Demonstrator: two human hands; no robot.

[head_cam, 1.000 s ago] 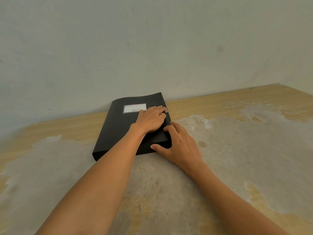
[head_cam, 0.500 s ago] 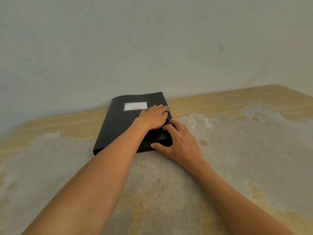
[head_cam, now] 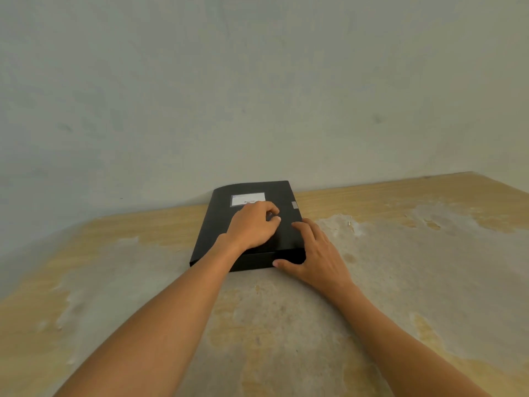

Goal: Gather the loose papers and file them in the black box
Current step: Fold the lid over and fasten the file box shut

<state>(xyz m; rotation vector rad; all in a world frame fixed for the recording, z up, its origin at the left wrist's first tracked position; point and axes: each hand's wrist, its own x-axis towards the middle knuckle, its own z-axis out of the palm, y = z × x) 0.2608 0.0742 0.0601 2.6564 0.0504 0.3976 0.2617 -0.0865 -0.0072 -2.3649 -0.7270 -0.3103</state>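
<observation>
Flat black rectangular file box [head_cam: 221,224], closed, white label [head_cam: 248,199] on its lid, lying at the far edge of the worn wooden table [head_cam: 400,267] against the wall. Left hand [head_cam: 253,226], earlier spread over the grey clasp tab [head_cam: 295,205] on the right edge, now rests mid-lid with fingers curled, grasping nothing, tab uncovered. Right hand [head_cam: 316,257] unchanged: released, flat, cupping the box's near right corner.

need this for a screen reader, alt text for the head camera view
A closed black box lies flat on a worn wooden table by a pale wall. The left hand rests on its lid; the right hand touches its near right corner.
</observation>
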